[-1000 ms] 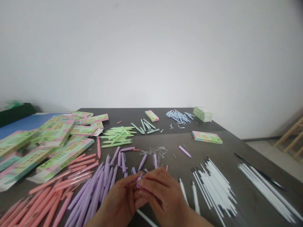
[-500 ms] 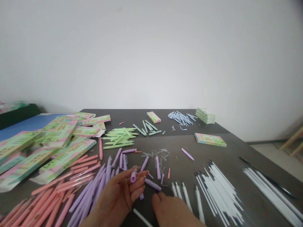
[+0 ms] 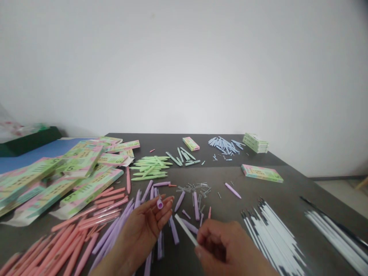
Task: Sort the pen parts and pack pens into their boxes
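My left hand [image 3: 142,226] is turned palm up, its fingertips holding a purple pen barrel [image 3: 160,203] with the round open end towards me. To its right, my right hand [image 3: 227,245] pinches a white pen refill [image 3: 186,230] between thumb and forefinger. The refill slants up and left, its tip below the barrel and apart from it. Loose purple pen parts [image 3: 173,230] lie under and between both hands. Small clear springs or clips [image 3: 198,188], too small to tell, are scattered beyond.
Coral pen barrels [image 3: 66,245] and cartons [image 3: 86,191] spread along the left. Green pens [image 3: 151,166] and blue pen parts [image 3: 225,145] are farther back. White refills [image 3: 276,237] lie at right, with another bundle [image 3: 339,241] by the table's right edge. A flat carton [image 3: 262,173] sits behind them.
My right hand has lifted from the table with the white refill, now pointing towards the left hand. The left hand still holds the purple barrel. The view has swung slightly left.
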Motion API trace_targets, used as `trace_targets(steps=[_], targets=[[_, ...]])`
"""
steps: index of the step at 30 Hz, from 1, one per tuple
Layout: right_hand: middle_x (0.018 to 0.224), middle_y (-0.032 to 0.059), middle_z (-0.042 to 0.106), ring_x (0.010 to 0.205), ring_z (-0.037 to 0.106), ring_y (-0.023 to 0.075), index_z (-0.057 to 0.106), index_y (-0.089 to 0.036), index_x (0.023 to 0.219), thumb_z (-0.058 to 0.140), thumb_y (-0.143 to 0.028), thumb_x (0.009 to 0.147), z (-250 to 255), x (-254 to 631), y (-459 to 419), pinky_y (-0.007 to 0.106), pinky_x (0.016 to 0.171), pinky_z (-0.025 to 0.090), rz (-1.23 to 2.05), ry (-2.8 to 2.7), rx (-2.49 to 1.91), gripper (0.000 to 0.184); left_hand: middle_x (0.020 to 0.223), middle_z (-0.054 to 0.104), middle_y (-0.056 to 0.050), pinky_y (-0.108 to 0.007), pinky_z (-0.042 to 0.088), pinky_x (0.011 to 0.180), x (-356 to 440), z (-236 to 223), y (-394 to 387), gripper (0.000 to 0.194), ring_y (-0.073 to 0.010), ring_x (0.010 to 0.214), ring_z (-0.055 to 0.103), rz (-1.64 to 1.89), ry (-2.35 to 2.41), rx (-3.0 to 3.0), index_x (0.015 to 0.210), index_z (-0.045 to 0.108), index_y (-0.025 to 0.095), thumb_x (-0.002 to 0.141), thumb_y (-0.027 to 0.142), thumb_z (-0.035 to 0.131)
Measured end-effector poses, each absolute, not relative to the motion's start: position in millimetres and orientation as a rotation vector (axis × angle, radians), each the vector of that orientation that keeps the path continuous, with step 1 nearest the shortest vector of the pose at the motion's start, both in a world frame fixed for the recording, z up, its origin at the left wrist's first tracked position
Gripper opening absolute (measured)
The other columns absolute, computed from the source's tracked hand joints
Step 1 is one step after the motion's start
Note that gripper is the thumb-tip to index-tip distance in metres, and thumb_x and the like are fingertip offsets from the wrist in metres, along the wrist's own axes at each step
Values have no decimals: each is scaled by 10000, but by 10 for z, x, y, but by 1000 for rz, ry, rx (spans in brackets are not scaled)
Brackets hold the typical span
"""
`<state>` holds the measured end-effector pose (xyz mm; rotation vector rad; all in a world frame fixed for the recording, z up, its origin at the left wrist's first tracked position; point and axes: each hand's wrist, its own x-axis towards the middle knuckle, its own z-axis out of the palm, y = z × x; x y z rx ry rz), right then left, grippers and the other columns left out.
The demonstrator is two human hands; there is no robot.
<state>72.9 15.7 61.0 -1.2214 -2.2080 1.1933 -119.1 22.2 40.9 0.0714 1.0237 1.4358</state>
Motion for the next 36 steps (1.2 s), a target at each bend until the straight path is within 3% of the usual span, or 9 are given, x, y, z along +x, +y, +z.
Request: trace_targets(steps=[3, 9, 13, 17, 21, 27, 31, 34, 36], targets=[[443, -58, 432, 391, 350, 52, 567, -158, 667, 525, -210, 704, 556, 693, 156, 154, 361, 214, 1347, -2083, -1197, 77, 700, 689, -150, -249, 559, 549, -1098, 369, 194, 92, -170, 596, 677, 1395, 1028, 68, 844, 558, 64, 789, 44, 488], [455, -45, 478, 392, 446, 66, 560, -149, 678, 507, -209, 720, 398, 560, 194, 145, 354, 263, 1611, -1874, -1242, 90, 746, 692, -164, -237, 550, 513, -994, 317, 144, 130, -171, 581, 675, 1331, 1026, 59, 911, 545, 70, 798, 52, 484], [427, -64, 471, 332, 403, 46, 548, -146, 710, 528, -215, 708, 340, 532, 212, 131, 319, 269, 1800, -1663, -1200, 72, 751, 691, -161, -244, 548, 504, -981, 305, 132, 145, -176, 585, 673, 1345, 1046, 88, 932, 544, 73, 801, 58, 484], [400, -88, 500, 234, 317, 37, 455, -169, 919, 556, -346, 722, 310, 508, 235, 119, 247, 226, 1971, -1551, -1112, 283, 771, 685, -158, -296, 563, 588, -930, 270, 110, 153, -211, 686, 681, 1377, 1014, 194, 942, 551, 67, 805, 66, 483], [423, -84, 542, 202, 308, 45, 301, -220, 876, 597, -539, 649, 277, 457, 267, 121, 217, 221, 2013, -1403, -990, 491, 774, 688, -155, -287, 561, 544, -865, 218, 73, 87, -257, 751, 682, 1352, 1017, 235, 872, 556, 90, 805, 93, 500], [489, -93, 527, 246, 336, 31, 315, -216, 859, 621, -524, 660, 275, 460, 262, 114, 241, 246, 1917, -1420, -942, 477, 720, 689, -131, -232, 551, 498, -907, 222, 101, 79, -192, 636, 684, 1366, 1030, 172, 831, 546, 97, 821, 78, 470], [582, -73, 558, 329, 407, 35, 351, -216, 990, 653, -354, 670, 310, 500, 193, 113, 318, 292, 1878, -1598, -981, 461, 701, 688, -115, -224, 559, 544, -1004, 260, 178, 112, -161, 624, 679, 1463, 1083, 124, 811, 542, 97, 829, 52, 441], [608, -71, 558, 399, 460, 44, 409, -223, 1044, 657, -171, 621, 295, 506, 152, 112, 370, 314, 1495, -1850, -964, 493, 702, 686, -115, -222, 559, 532, -1034, 270, 207, 106, -165, 632, 680, 1478, 1062, 135, 804, 541, 101, 833, 68, 444], [641, -34, 591, 459, 523, 71, 484, -212, 997, 593, -119, 667, 270, 508, 137, 138, 423, 377, 1009, -2044, -862, 359, 693, 686, -114, -221, 558, 524, -1031, 269, 209, 107, -165, 624, 680, 1470, 1070, 105, 797, 539, 101, 833, 67, 444]])
